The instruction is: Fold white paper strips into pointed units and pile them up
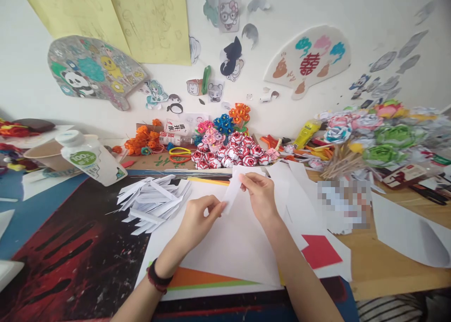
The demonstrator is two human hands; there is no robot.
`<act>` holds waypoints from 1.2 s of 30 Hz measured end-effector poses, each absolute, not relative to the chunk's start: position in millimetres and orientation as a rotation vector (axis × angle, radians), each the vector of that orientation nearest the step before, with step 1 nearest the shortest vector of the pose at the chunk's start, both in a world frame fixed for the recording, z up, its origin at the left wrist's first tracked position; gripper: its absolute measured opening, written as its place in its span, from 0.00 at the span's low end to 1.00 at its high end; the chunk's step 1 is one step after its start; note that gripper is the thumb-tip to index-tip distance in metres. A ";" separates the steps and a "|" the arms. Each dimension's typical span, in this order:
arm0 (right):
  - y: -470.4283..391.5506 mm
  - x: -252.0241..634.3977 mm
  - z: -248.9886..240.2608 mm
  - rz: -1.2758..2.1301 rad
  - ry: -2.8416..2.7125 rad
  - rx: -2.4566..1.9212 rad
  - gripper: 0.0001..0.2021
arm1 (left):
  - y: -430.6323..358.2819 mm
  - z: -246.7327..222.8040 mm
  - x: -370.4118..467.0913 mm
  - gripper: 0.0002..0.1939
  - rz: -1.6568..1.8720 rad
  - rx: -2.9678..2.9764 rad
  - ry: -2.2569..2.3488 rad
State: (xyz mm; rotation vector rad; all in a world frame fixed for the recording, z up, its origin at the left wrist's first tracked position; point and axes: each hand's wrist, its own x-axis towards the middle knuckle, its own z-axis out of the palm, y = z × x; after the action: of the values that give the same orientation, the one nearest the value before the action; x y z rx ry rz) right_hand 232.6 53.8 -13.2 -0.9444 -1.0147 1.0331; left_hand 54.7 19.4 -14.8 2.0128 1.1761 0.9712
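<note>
Both of my hands hold a narrow white paper strip [232, 194] over a stack of paper sheets [243, 247]. Thumb and fingers of my left hand [201, 218] pinch its lower left end. My right hand [260, 195] grips the strip near its upper end, fingers closed. The strip slants up to the right between them. Left of my left hand lies a loose pile of folded white paper strips [151, 202]. Orange and green sheets show under the white ones.
A white bottle [89, 157] stands tilted at the left, beside a paper cup [44, 153]. Paper flowers [236, 150] line the wall behind. A red paper piece [321, 251] and wooden sticks [340, 161] lie on the right. Black-handled scissors [428, 193] are at far right.
</note>
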 end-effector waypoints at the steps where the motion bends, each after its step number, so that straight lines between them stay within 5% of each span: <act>1: 54.1 233.2 -13.0 1.022 -1.003 -0.945 0.10 | 19.1 -15.2 54.7 0.17 0.973 2.024 1.167; 20: 56.4 230.0 -15.5 1.190 -0.910 -0.839 0.09 | 18.2 -20.0 55.6 0.18 1.015 2.037 1.291; 27: 53.8 227.2 -17.0 1.586 -1.133 -0.680 0.23 | 20.9 -19.1 54.9 0.21 1.019 1.781 1.251; 32: 52.4 227.9 -20.9 1.495 -1.236 -0.766 0.20 | 24.7 -18.6 50.9 0.24 0.793 1.819 1.160; 36: 50.5 222.0 -20.1 1.387 -1.411 -0.893 0.20 | 27.4 -18.1 45.6 0.17 0.947 1.957 1.477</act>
State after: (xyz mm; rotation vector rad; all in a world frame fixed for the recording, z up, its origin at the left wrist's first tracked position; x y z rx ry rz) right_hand 222.0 50.5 -20.1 -0.8932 -1.4112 1.3871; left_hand 45.6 27.4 -18.1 1.9571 1.4766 0.9470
